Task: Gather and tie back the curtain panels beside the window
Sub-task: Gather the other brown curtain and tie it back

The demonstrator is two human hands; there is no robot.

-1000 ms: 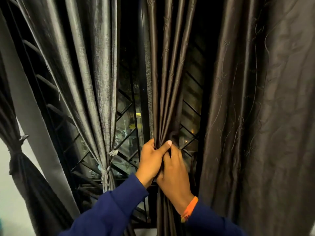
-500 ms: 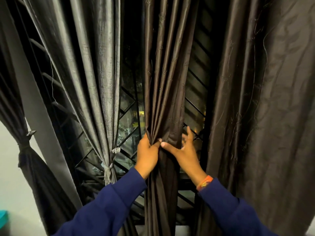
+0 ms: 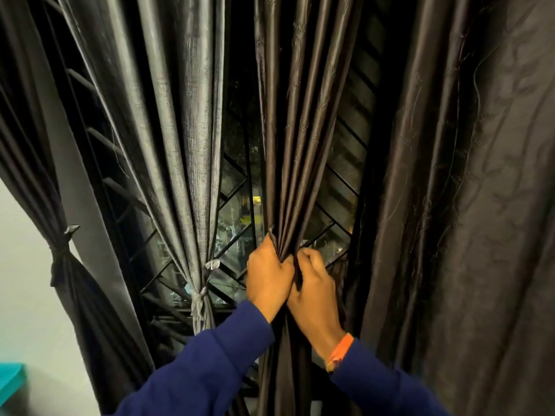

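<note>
Head cam, looking down at both hands bunched around the dark brown satin curtain panel (image 3: 295, 163) in the middle. Left hand (image 3: 268, 277) has its fingers curled tight round the gathered pleats, knuckles up, blue sleeve (image 3: 207, 364) coming in from 7 o'clock. Right hand (image 3: 315, 291) sits just beside it, touching, fingers also wrapped into the fabric, orange wristband (image 3: 339, 351) showing. At 9 o'clock the grey shiny curtain panel (image 3: 183, 139) is already knotted with its tie (image 3: 199, 298). The black diamond window grille (image 3: 237, 205) shows between them.
</note>
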